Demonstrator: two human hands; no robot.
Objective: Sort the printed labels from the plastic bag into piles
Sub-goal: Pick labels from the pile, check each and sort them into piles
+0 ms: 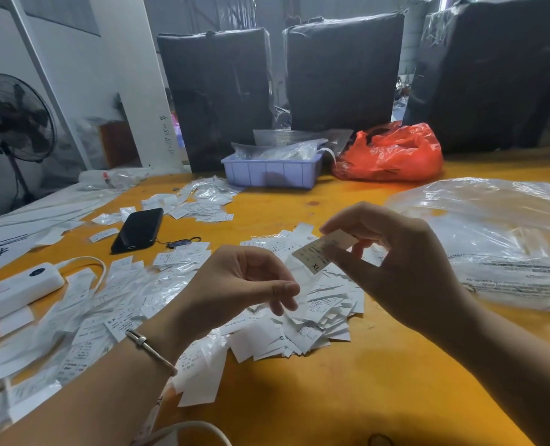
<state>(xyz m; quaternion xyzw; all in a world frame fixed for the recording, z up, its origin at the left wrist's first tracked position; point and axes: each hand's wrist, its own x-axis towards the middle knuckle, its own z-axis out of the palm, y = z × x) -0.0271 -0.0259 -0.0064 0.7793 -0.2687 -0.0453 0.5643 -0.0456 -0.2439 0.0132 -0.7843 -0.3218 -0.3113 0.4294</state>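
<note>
A black phone lies on the yellow bench among scattered labels. The left hand hovers over a pile, fingers loosely curled, holding nothing. The right hand pinches an XL label beside the clear plastic bag.

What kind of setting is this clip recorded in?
Probably a garment factory or packing warehouse. Tall black-wrapped bales stand behind an orange worktable strewn with printed size labels, the right hand pinches an XL label, and a pedestal fan stands on the left.
</note>
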